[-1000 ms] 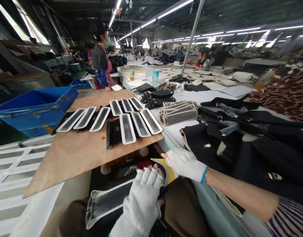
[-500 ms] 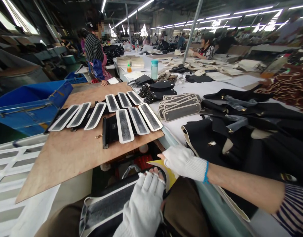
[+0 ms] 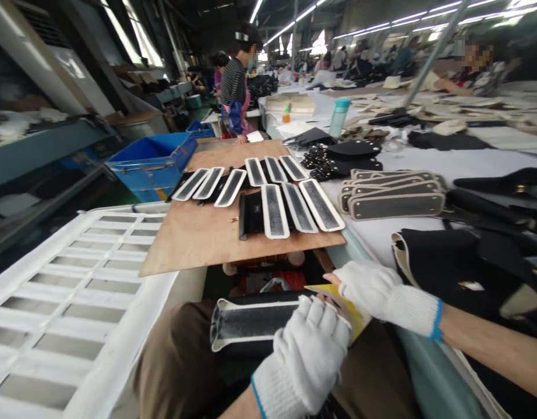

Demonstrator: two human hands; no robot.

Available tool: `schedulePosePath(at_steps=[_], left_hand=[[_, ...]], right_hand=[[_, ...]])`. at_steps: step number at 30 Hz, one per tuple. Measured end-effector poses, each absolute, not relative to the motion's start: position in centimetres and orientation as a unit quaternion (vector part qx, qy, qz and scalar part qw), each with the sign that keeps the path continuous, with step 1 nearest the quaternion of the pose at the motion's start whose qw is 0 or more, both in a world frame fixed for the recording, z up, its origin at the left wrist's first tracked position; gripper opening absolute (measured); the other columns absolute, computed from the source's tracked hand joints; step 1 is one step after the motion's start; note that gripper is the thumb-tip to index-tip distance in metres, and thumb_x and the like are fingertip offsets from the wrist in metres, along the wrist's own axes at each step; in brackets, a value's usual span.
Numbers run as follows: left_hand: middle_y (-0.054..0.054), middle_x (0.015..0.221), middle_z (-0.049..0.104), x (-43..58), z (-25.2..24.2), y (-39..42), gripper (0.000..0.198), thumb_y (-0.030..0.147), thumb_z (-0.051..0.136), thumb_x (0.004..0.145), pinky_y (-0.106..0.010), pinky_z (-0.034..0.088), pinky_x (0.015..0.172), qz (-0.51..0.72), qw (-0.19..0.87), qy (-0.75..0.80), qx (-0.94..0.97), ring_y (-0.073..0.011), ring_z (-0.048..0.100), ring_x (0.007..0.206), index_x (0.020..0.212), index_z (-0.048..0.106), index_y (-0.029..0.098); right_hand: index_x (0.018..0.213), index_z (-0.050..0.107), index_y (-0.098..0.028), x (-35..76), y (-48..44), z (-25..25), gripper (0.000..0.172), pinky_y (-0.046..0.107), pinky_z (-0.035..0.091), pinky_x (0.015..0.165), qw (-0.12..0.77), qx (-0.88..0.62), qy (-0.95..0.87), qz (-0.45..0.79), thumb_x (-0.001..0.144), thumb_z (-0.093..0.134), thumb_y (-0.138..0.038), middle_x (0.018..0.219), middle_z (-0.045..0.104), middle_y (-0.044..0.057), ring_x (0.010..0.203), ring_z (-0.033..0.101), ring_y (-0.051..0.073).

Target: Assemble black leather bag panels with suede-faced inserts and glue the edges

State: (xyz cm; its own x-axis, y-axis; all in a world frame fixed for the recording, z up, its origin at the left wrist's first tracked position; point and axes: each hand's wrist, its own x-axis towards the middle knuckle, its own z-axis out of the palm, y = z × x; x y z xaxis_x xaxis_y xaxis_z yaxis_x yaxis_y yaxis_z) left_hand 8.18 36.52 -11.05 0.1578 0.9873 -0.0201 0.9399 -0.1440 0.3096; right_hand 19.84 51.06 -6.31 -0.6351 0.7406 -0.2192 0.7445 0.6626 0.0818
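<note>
Across my lap lies a black bag piece with a long grey panel edged in white. My left hand, in a white fingerless glove, is closed over the right part of this piece, its fingertips curled at the far edge. Beside it, my right hand, in a matching blue-cuffed glove, is closed on a thin yellow sheet. The sheet sits against the right end of the bag piece; its lower part is hidden by my left hand.
A wooden board ahead carries several white-edged panels on black pieces. Grey strap-like pieces are stacked on the right table, near black bag parts. A white slatted rack and a blue bin stand left. A co-worker stands beyond.
The view has swung left, so everything appears further right. Both hands keep their hold on the bag piece and the yellow sheet, and the piece's left end lies flatter in view.
</note>
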Motion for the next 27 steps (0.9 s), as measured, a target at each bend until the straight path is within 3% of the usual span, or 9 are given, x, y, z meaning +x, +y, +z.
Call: schedulePosePath(at_steps=[5,8,10,13,15,19,23,27], left_hand=[[-0.011,0.14,0.06,7.5,-9.1,36.7,0.041,0.028,0.05,0.094,-0.046,0.042,0.115,0.116,0.123,0.585,0.794,-0.0272,0.055,0.13,0.134,0.054,0.017],[-0.011,0.136,0.062,6.3,-7.3,35.7,0.049,0.045,0.063,0.088,-0.04,0.048,0.109,0.16,0.109,0.573,0.796,-0.0274,0.06,0.12,0.126,0.056,0.015],[-0.007,0.133,0.065,5.1,-6.7,34.1,0.05,0.053,0.07,0.08,-0.038,0.052,0.104,0.202,0.096,0.583,0.781,-0.0264,0.063,0.114,0.118,0.061,0.02],[-0.003,0.12,0.072,2.4,-6.5,30.7,0.027,0.048,0.06,0.088,-0.041,0.054,0.102,0.245,0.072,0.628,0.735,-0.0258,0.067,0.106,0.104,0.067,0.026],[-0.003,0.11,0.075,-0.1,-6.4,28.4,0.023,0.037,0.048,0.095,-0.04,0.054,0.099,0.293,0.073,0.701,0.646,-0.0237,0.068,0.103,0.098,0.068,0.026],[-0.007,0.11,0.073,-4.9,-6.8,26.3,0.031,0.043,0.046,0.094,-0.042,0.049,0.103,0.407,0.202,0.823,0.341,-0.0257,0.066,0.11,0.101,0.068,0.022],[-0.011,0.123,0.071,-7.2,-9.5,26.9,0.052,0.054,0.058,0.085,-0.04,0.045,0.107,0.529,0.379,0.736,0.189,-0.0304,0.061,0.12,0.117,0.066,0.014],[-0.013,0.114,0.073,-7.7,-11.8,27.4,0.054,0.058,0.067,0.079,-0.035,0.048,0.099,0.594,0.416,0.673,0.146,-0.028,0.063,0.11,0.108,0.068,0.013]], right_hand=[[0.08,0.077,-0.022,19.4,51.6,-6.8,0.053,0.036,0.04,0.062,0.146,0.393,0.907,-0.045,0.103,0.035,-0.044,0.078,0.076,0.011,0.076,0.072,0.028],[0.081,0.077,-0.022,18.9,51.5,-6.7,0.052,0.037,0.042,0.066,0.157,0.376,0.913,-0.033,0.103,0.034,-0.042,0.082,0.076,0.012,0.08,0.072,0.029],[0.082,0.077,-0.022,18.2,51.3,-6.6,0.05,0.038,0.043,0.069,0.147,0.358,0.922,-0.027,0.103,0.035,-0.039,0.084,0.077,0.012,0.081,0.072,0.029],[0.082,0.077,-0.023,16.5,50.9,-6.2,0.051,0.039,0.042,0.069,0.115,0.326,0.938,-0.031,0.103,0.034,-0.04,0.084,0.076,0.013,0.081,0.071,0.028],[0.083,0.077,-0.022,14.8,50.5,-6.0,0.05,0.039,0.04,0.068,0.102,0.31,0.945,-0.03,0.103,0.035,-0.04,0.083,0.076,0.014,0.08,0.071,0.027],[0.081,0.076,-0.023,10.2,49.4,-6.2,0.047,0.035,0.038,0.065,0.081,0.271,0.959,-0.03,0.103,0.038,-0.041,0.081,0.076,0.009,0.076,0.07,0.025],[0.077,0.075,-0.022,4.9,48.6,-6.9,0.051,0.032,0.033,0.061,0.048,0.215,0.975,-0.021,0.102,0.038,-0.045,0.078,0.076,0.006,0.072,0.069,0.021],[0.076,0.074,-0.023,0.8,48.2,-6.9,0.052,0.033,0.026,0.056,0.054,0.158,0.986,-0.023,0.102,0.037,-0.048,0.071,0.074,0.004,0.064,0.067,0.019]])
